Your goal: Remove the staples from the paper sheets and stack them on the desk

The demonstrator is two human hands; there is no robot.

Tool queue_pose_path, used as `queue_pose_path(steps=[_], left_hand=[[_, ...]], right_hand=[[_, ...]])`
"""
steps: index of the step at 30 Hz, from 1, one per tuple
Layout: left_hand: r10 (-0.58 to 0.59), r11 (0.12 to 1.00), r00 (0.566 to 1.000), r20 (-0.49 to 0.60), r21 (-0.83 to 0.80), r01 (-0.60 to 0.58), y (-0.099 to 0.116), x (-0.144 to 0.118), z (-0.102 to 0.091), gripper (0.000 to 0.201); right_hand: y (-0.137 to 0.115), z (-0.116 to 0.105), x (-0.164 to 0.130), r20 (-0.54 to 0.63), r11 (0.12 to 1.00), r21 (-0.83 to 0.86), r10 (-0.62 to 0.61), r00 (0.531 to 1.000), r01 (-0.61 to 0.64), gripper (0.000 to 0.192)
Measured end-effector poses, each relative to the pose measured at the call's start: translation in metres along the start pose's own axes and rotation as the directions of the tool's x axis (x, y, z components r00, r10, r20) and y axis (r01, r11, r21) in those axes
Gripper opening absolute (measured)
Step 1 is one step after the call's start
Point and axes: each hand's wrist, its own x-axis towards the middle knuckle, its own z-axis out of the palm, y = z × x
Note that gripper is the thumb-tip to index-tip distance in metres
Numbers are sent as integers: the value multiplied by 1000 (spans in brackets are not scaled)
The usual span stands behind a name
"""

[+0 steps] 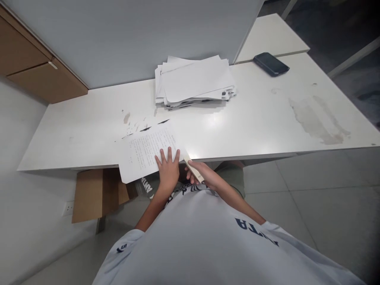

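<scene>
One printed white paper sheet point(145, 152) lay at the near edge of the white tabletop point(252, 118), its lower corner overhanging the edge. The left hand point(168, 168) was spread flat on it, fingers open, pinning rather than gripping. The right hand point(202, 176) had its grip closed round a slim cream-coloured tool point(192, 168), possibly a cutter or stapler; which could not be told. Its tip sat just beside the sheet's right corner and close to the left fingers. Risks noted: the overhanging sheet could slip off or crease if the flat hand shifted; the tool could catch the nearby fingers. An untidy stack of white papers point(194, 81) and a dark phone point(270, 63) lay well apart.
</scene>
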Motion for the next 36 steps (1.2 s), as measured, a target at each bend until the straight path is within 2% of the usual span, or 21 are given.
queue_pose_path(steps=[4, 9, 13, 16, 19, 30, 36], left_hand=[[6, 999, 1000, 4, 37, -6, 1, -1, 2, 59], [13, 999, 1000, -3, 50, -12, 0, -6, 3, 61], [34, 999, 999, 25, 33, -35, -1, -12, 4, 58], [45, 999, 999, 28, 22, -46, 0, -16, 6, 64], [39, 999, 999, 29, 7, -39, 2, -17, 9, 69], [39, 999, 999, 21, -39, -38, 4, -19, 8, 73], [31, 998, 998, 56, -62, -28, 5, -17, 5, 73]], right_hand=[[4, 4, 4, 19, 1000, -16, 22, 1000, -22, 38], [8, 14, 15, 13, 999, 17, -42, 999, 42, 38], [11, 17, 19, 11, 995, 16, -95, 995, 95, 46], [13, 18, 20, 15, 992, -17, -124, 992, 124, 54], [14, 18, 20, 15, 992, -31, -119, 993, 119, 58], [19, 19, 19, -33, 992, 15, -125, 992, 126, 54], [22, 18, 22, -39, 991, 25, -134, 990, 135, 55]])
